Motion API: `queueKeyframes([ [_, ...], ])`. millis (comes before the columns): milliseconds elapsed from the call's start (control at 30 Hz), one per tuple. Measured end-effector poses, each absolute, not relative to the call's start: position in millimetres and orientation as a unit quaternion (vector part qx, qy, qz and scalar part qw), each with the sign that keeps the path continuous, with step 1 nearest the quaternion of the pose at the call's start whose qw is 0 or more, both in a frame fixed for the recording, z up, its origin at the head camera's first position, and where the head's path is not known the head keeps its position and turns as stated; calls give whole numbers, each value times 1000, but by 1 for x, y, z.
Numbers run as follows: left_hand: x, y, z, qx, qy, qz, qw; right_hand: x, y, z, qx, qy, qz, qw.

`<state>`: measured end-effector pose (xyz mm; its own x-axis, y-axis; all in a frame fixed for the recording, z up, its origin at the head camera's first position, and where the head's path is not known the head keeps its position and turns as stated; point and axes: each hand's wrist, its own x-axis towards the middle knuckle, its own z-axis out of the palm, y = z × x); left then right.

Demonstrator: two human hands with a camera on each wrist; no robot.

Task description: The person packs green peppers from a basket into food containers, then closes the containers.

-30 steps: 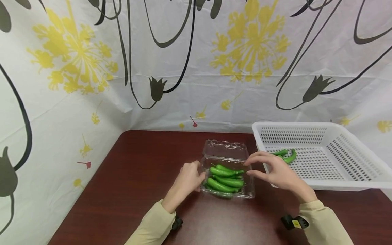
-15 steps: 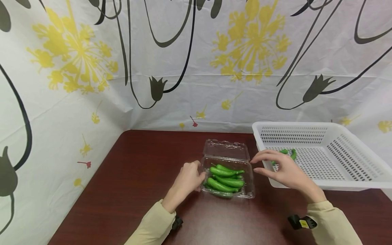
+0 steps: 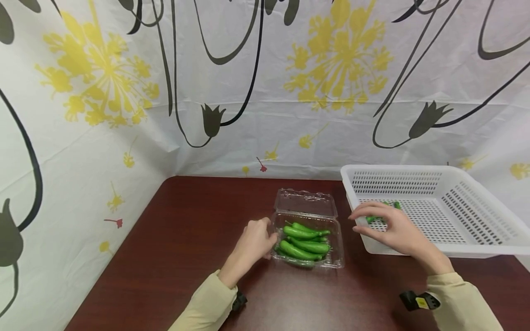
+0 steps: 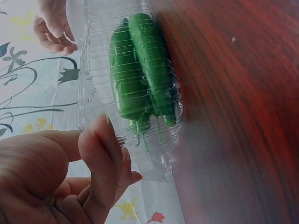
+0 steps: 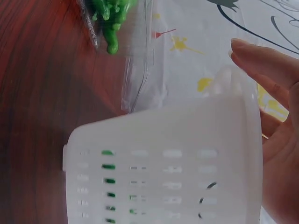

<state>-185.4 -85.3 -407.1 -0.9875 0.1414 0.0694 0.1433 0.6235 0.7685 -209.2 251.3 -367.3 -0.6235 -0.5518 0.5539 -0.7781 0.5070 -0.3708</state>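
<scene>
A clear plastic clamshell box (image 3: 337,246), its lid (image 3: 306,203) folded back, holds several green chili peppers (image 3: 308,247). My left hand (image 3: 253,240) grips the box's left edge; in the left wrist view its curled fingertips (image 4: 99,128) meet the clear wall, beside the peppers (image 4: 128,74). Over the near-left rim of a white plastic basket (image 3: 480,250) hovers my right hand (image 3: 391,227), thumb and fingers apart and nothing between them. Green peppers (image 3: 397,205) lie in the basket, partly hidden behind that hand.
A dark red-brown wooden table (image 3: 198,230) carries the box and basket. Behind and to the left hangs a white floral-patterned cloth (image 3: 232,92). The basket's perforated wall (image 5: 163,163) stands close beside my right hand.
My right hand has moved right, from the clamshell box's right edge to over the basket's left rim. The left hand, box and peppers in it stay in place.
</scene>
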Motion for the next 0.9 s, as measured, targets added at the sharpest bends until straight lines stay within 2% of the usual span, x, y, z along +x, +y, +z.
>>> queueKeyframes([
  [633, -186, -86, -409, -77, -910, -408, -2, -210, 276, -371, 351, -866, 305, 181],
  [900, -185, -86, -408, -77, -907, -413, -4, -212, 287, -373, 353, -864, 321, 161],
])
